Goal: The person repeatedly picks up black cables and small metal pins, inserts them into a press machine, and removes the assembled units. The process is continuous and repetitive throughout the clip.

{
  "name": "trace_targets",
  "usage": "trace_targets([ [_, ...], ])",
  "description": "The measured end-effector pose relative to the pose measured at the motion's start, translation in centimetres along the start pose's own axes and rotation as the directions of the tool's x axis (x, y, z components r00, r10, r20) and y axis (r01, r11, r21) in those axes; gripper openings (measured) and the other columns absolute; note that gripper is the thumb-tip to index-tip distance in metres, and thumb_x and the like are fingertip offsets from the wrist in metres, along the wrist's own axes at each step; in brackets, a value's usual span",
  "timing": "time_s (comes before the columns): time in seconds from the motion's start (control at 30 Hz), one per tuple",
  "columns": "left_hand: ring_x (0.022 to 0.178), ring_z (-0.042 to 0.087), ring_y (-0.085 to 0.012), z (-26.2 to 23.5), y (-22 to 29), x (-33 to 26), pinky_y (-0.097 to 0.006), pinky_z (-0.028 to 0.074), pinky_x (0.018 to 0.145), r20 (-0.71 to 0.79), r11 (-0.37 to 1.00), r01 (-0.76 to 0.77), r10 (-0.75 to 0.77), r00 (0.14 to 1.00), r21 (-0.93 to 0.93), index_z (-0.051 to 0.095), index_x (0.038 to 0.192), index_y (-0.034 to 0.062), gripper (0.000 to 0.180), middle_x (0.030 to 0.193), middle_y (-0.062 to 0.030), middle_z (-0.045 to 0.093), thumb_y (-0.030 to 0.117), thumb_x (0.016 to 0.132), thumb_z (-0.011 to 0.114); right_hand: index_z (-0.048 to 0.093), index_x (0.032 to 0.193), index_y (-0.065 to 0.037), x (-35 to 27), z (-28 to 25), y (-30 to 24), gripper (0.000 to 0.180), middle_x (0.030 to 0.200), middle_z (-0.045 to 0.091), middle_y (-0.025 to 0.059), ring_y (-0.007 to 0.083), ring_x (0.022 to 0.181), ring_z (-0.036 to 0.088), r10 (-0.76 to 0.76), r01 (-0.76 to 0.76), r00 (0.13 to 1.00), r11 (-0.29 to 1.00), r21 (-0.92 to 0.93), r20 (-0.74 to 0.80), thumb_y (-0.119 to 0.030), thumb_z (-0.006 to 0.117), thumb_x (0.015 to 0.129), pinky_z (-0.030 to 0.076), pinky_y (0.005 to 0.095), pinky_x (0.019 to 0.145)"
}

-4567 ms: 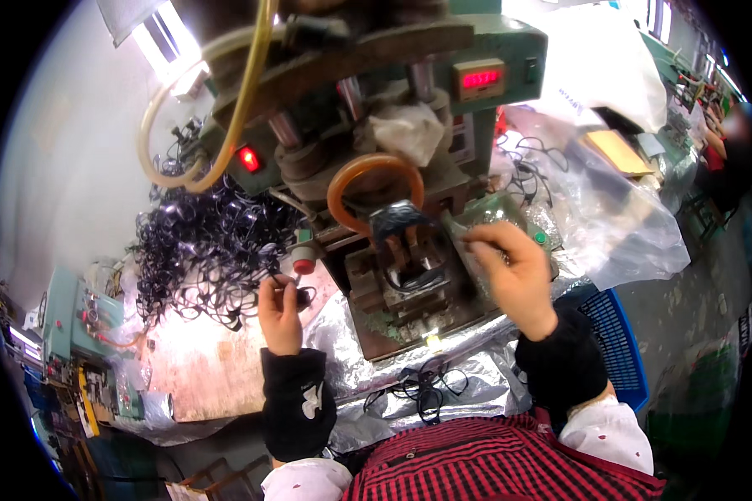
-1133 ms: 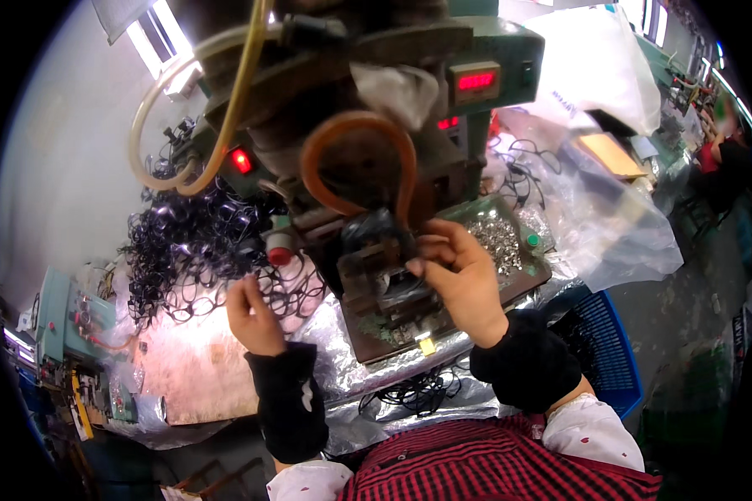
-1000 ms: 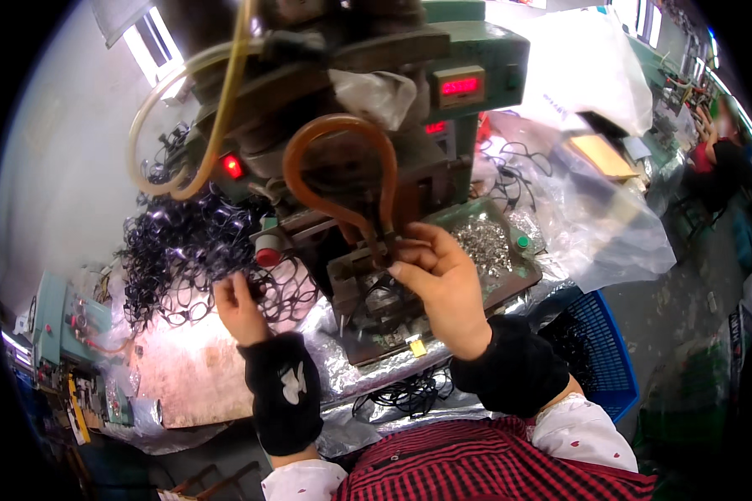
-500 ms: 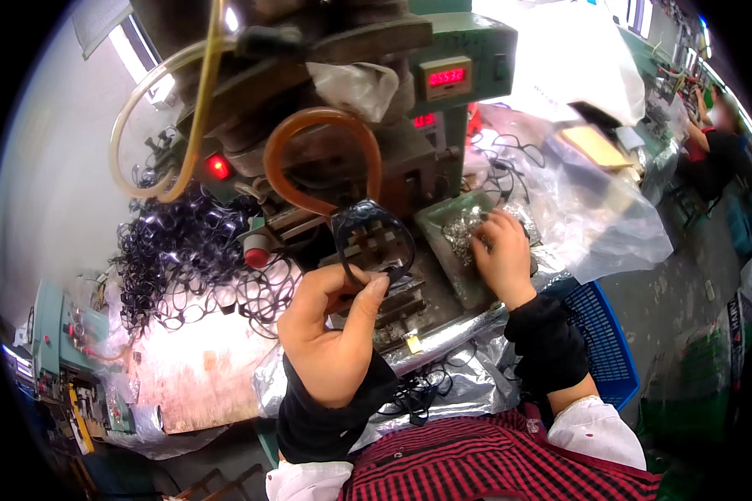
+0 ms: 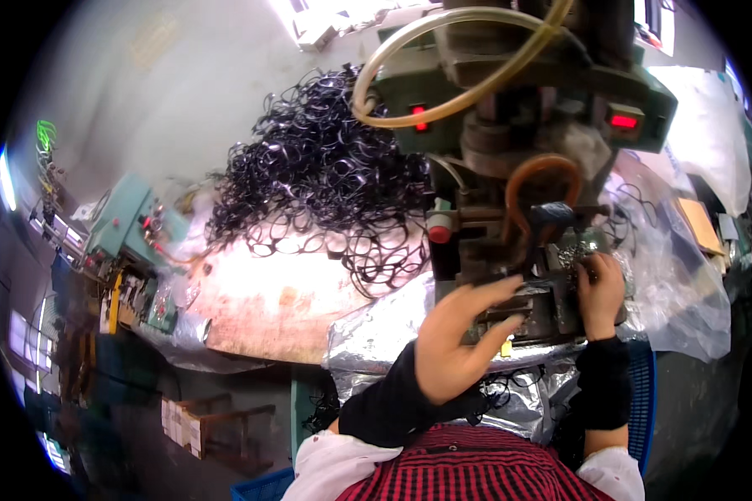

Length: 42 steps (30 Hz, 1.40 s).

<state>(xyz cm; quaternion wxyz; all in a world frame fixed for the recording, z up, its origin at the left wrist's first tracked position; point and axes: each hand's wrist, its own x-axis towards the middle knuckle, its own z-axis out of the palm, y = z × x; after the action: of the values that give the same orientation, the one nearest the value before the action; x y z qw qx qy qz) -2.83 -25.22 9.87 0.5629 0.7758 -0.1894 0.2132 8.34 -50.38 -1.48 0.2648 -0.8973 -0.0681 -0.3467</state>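
Observation:
My left hand [image 5: 459,342] is open, thumb and fingers apart, just in front of the metal fixture [image 5: 510,313] at the base of a press machine [image 5: 510,134]. I see nothing in it. My right hand [image 5: 602,292] has its fingers curled over a tray [image 5: 595,240] of small shiny metal parts at the right of the fixture; whatever they grip is too blurred to make out. Above the fixture, an orange-brown hose loop [image 5: 545,163] hangs with a dark piece [image 5: 551,213] at its lower end. Blur hides whether a glasses frame sits in the fixture.
Black glasses frames [image 5: 317,167] lie in a big heap on the wooden table [image 5: 263,305] at left. A red button [image 5: 439,234] juts from the press. Foil [image 5: 368,334] covers the front edge. A blue basket [image 5: 642,401] stands low right; clear plastic [image 5: 685,292] lies beyond the tray.
The view has swung left. My left hand, earlier pinching a black glasses frame before the hose loop, has opened and holds nothing visible. My right hand stays at the parts tray, its fingers more curled.

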Motion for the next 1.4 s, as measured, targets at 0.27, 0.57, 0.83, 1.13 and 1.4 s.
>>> trace_targets([
  [0.27, 0.1, 0.061, -0.0206, -21.3, -18.5, -0.9, -0.032, 0.048, 0.089, -0.608, 0.802, 0.36, 0.005, 0.794, 0.477, 0.063, 0.108, -0.0006, 0.022, 0.109, -0.0121, 0.066, 0.01, 0.089, 0.065, 0.068, 0.089, -0.003, 0.1, -0.9, 0.9, 0.008, 0.091, 0.068, 0.0123, 0.0319, 0.09, 0.063, 0.055, -0.055, 0.998, 0.998, -0.018, 0.034, -0.009, 0.067, 0.083, 0.049, 0.0398, 0.079],
  [0.57, 0.097, 0.063, -0.0378, -29.7, -38.1, -4.6, -0.044, 0.049, 0.082, -0.281, 0.486, 0.426, -0.345, 0.896, 0.763, 0.062, 0.097, 0.0041, 0.025, 0.098, -0.0197, 0.067, 0.009, 0.072, 0.063, 0.069, 0.096, -0.001, -1.4, -2.6, 0.6, 0.012, 0.092, 0.068, 0.0132, 0.0281, 0.085, 0.065, 0.118, -0.11, 0.99, 0.99, 0.091, -0.084, -0.007, 0.067, 0.087, 0.05, 0.034, 0.077],
  [0.83, 0.081, 0.063, -0.0135, -19.9, -17.9, -6.4, -0.026, 0.052, 0.072, -0.414, 0.935, 0.349, -0.294, 0.862, 0.063, 0.051, 0.104, 0.0019, 0.006, 0.092, -0.0083, 0.064, 0.006, 0.1, 0.051, 0.071, 0.102, -0.001, -5.7, -7.7, 0.8, 0.017, 0.091, 0.07, 0.0107, 0.0189, 0.081, 0.065, 0.462, -0.45, 0.885, 0.814, 0.367, 0.061, -0.002, 0.065, 0.086, 0.05, 0.0289, 0.075],
  [1.13, 0.078, 0.055, -0.0089, -7.7, -13.5, -2.0, -0.022, 0.046, 0.071, -0.429, 0.964, 0.2, -0.258, 0.866, -0.177, 0.054, 0.104, 0.0022, 0.008, 0.09, -0.0018, 0.057, 0.003, 0.097, 0.056, 0.069, 0.087, -0.001, 2.1, -2.5, -10.0, 0.014, 0.082, 0.066, 0.0123, 0.0306, 0.079, 0.062, -0.039, 0.061, 0.998, 0.783, 0.619, -0.05, 0.002, 0.07, 0.073, 0.049, 0.0372, 0.071],
  [1.4, 0.084, 0.058, -0.015, -3.9, -7.1, 0.2, -0.03, 0.054, 0.07, -0.459, 0.962, -0.024, -0.109, 0.882, -0.273, 0.052, 0.107, 0.004, 0.008, 0.097, -0.0078, 0.058, 0.003, 0.099, 0.051, 0.066, 0.084, -0.003, 2.1, -2.8, -10.8, 0.021, 0.084, 0.064, 0.0124, 0.0315, 0.081, 0.062, -0.063, 0.134, 0.987, 0.818, 0.559, -0.145, 0.008, 0.07, 0.067, 0.049, 0.037, 0.071],
])
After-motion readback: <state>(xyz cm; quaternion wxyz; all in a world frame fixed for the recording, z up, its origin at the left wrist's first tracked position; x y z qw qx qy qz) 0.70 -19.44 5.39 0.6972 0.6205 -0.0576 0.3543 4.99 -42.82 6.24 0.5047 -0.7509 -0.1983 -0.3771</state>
